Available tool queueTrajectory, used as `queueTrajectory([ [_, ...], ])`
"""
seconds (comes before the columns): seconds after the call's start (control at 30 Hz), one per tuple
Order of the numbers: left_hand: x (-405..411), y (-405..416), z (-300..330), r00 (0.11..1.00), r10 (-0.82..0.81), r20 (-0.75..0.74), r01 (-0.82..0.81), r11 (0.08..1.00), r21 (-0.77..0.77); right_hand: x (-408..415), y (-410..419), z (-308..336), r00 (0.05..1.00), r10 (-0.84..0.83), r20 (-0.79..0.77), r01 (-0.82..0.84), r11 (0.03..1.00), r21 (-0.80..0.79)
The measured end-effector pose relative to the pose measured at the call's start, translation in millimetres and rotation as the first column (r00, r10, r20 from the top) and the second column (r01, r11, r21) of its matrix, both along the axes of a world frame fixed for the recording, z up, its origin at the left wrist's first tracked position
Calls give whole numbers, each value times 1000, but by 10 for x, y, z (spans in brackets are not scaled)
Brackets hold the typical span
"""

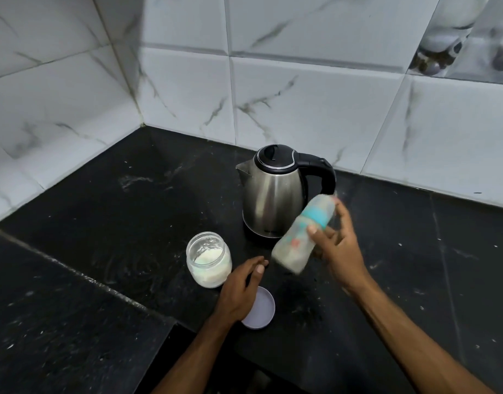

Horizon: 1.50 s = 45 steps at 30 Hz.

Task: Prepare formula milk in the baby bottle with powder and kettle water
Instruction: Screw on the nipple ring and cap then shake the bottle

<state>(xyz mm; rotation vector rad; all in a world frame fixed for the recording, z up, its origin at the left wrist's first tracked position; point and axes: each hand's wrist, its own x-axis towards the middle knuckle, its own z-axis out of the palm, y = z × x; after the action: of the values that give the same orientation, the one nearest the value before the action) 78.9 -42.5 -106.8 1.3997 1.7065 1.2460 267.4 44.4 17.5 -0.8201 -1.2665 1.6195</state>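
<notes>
The right hand point(337, 245) grips the baby bottle point(302, 233) in the air, thumb across its near side and fingers curled behind, just in front of the steel electric kettle point(273, 191) on the black countertop point(131, 209). The bottle is blurred, which suggests shaking. Its long axis is tilted: the capped top with the teal collar points up and to the far right, and the base points down toward the near left. The contents look pale and milky, so by my judgement powder and water are already in and mixing is the step in hand.

The left hand point(241, 288) holds nothing; its fingers are relaxed and nearly straight, hovering over the white lid point(261, 311) that lies flat on the counter. Just to its left stands the open glass jar of powder point(209, 258), upright. That hand is plainly the nearer one to both lid and jar, so closing the jar would fall to it, with the lid carried a short way to the far left
</notes>
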Motion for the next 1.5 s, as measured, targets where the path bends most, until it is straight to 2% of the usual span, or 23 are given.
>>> queueTrajectory([
  [0.07, -8, -3, 1, 1000, -6, 1, 6, 1000, 4, -12, -103, -41, 982, 141, 125, -147, 988, 42],
  [0.1, -7, -2, 6, 1000, -5, -2, 5, 1000, 6, -8, -85, -59, 981, 139, 134, -147, 988, 56],
  [0.2, 10, 2, 16, 1000, 11, -25, -11, 1000, 1, -22, 39, 18, 996, -88, -32, 87, 996, -35],
  [0.27, 12, 2, 29, 999, 14, -38, -14, 1000, -3, -12, 60, -11, 985, -143, -92, 136, 988, -78],
  [0.4, -14, -2, 32, 999, 0, -42, 0, 1000, -6, 0, -122, -25, 987, 112, 111, -115, 993, 14],
  [0.47, -19, -2, 5, 999, -6, -43, 6, 1000, 0, 4, -67, -3, 998, 34, 58, -36, 999, 24],
  [0.53, -14, -3, -10, 999, -6, -45, 6, 1000, -7, -2, 3, 23, 989, -119, -82, 115, 992, -56],
  [0.57, -8, -5, -4, 999, -4, -45, 3, 1000, -10, -1, 19, 0, 983, -147, -107, 139, 987, -76],
  [0.6, -4, -4, 2, 999, -3, -46, 2, 1000, -8, 2, -4, -14, 987, -130, -89, 124, 989, -75],
  [0.7, -6, -8, 21, 999, -9, -38, 8, 1000, -27, 33, -138, -23, 991, 93, 96, -94, 996, 5],
  [0.73, -7, -12, 20, 999, -10, -36, 9, 999, -35, 49, -141, -10, 986, 112, 120, -117, 993, 30],
  [0.83, 3, -11, 23, 999, -6, -37, 6, 1000, -19, 42, -11, 64, 994, -95, -50, 93, 995, -26],
  [0.9, 20, -13, 25, 1000, 3, -30, -3, 1000, -20, 52, 34, 58, 976, -176, -131, 167, 983, -79],
  [0.93, 19, -11, 24, 1000, 4, -27, -5, 1000, -23, 56, 16, 34, 983, -148, -105, 141, 988, -68],
  [1.03, 3, -8, 18, 1000, 3, -23, -4, 1000, -29, 86, -92, -6, 992, 76, 101, -80, 996, 29],
  [1.07, -1, -9, 18, 1000, 6, -23, -6, 1000, -24, 86, -88, 8, 991, 79, 111, -85, 995, 54],
  [1.2, 13, -8, 2, 1000, 8, -8, -9, 1000, -10, 55, 49, 36, 981, -144, -130, 136, 988, -68],
  [1.27, 22, -9, -4, 1000, 5, -6, -5, 1000, -15, 45, 4, -11, 998, -54, -39, 53, 998, -29],
  [1.33, 14, -4, -5, 1000, 6, -4, -6, 1000, -26, 52, -81, -31, 981, 142, 130, -149, 988, 45],
  [1.37, 9, -2, -3, 1000, 7, -4, -7, 1000, -26, 60, -76, -37, 970, 177, 168, -192, 978, 77],
  [1.43, 4, 2, -5, 1000, 7, 0, -7, 1000, -18, 37, -7, 24, 994, 73, 81, -80, 993, 85],
  [1.5, 14, -6, 6, 1000, 8, -1, -8, 1000, -10, 22, 80, 73, 989, -119, -92, 117, 993, -27],
])
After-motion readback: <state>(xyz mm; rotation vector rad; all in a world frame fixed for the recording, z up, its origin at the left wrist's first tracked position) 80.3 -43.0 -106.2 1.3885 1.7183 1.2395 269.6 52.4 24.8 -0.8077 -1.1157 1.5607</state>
